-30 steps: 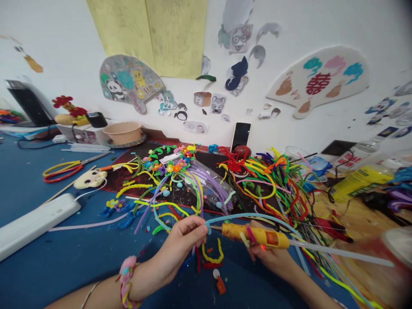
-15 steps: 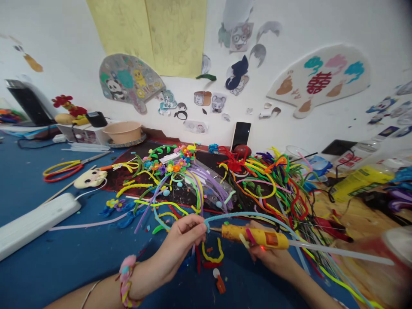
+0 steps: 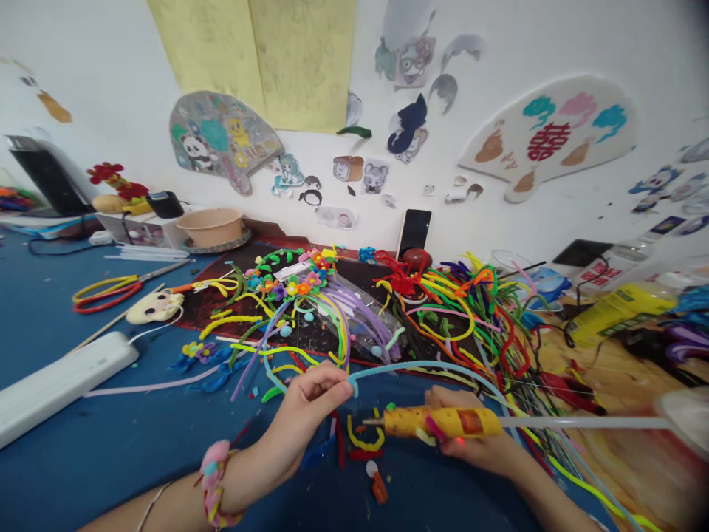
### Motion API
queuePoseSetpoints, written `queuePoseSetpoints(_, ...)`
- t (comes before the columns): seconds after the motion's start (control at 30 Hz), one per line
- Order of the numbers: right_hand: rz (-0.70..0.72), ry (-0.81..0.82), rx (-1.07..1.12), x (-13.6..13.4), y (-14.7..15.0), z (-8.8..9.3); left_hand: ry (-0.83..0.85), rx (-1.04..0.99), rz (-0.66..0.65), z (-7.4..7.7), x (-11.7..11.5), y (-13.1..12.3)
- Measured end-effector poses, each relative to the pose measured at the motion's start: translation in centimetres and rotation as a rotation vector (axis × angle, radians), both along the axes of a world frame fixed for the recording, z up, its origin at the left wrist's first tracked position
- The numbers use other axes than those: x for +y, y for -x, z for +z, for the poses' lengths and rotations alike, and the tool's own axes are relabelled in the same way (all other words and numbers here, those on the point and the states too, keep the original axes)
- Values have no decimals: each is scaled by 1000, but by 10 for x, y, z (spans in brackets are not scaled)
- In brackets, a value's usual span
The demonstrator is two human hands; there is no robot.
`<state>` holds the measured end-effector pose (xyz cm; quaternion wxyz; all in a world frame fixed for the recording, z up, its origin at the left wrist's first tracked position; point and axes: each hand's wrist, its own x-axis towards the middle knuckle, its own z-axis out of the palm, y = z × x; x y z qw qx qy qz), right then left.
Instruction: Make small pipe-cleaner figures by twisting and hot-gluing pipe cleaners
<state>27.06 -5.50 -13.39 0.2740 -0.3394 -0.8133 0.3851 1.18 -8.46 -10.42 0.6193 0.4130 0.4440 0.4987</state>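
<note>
My left hand [image 3: 318, 399] pinches the curled end of a light blue pipe cleaner [image 3: 421, 364], which arcs away to the right above the other hand. In my right hand [image 3: 470, 443] is a yellow glue gun [image 3: 443, 422], its fingers wrapped round the body. A long translucent glue stick [image 3: 581, 423] sticks out of the gun's back end. The metal nozzle points left, a little below and apart from the pinched end. A bent yellow pipe cleaner piece [image 3: 365, 445] lies on the table beneath the nozzle.
Behind the hands lies a heap of coloured pipe cleaners [image 3: 470, 303] and felt flowers [image 3: 299, 284]. Scissors [image 3: 111, 292], a white power strip [image 3: 66, 384] and a beige bowl [image 3: 210, 227] stand to the left. A phone [image 3: 415, 235] leans on the wall; a yellow packet [image 3: 620, 314] lies right.
The glue gun has moved down and slightly right, so its nozzle is away from the pipe cleaner's curled end. My left hand keeps its pinch, nearly in place.
</note>
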Motion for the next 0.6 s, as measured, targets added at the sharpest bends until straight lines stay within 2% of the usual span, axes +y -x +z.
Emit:
queuePoseSetpoints(0.17, 5, -95, -243, 5, -10, 11, -116, 15, 33, 8, 3, 5)
queuePoseSetpoints(0.3, 3, -321, -451, 4, -7, 22, -44, -62, -9, 5, 5, 7)
queuePoseSetpoints(0.4, -19, -425, -571, 2, -4, 22, 46, -175, -32, 1, 5, 7)
queuePoseSetpoints(0.5, -79, -425, -665, 1, -7, 18, 91, -289, -65, 2, 7, 7)
queuePoseSetpoints(0.6, -76, -277, -630, 1, -22, 21, 113, -398, -88, 6, 11, 7)
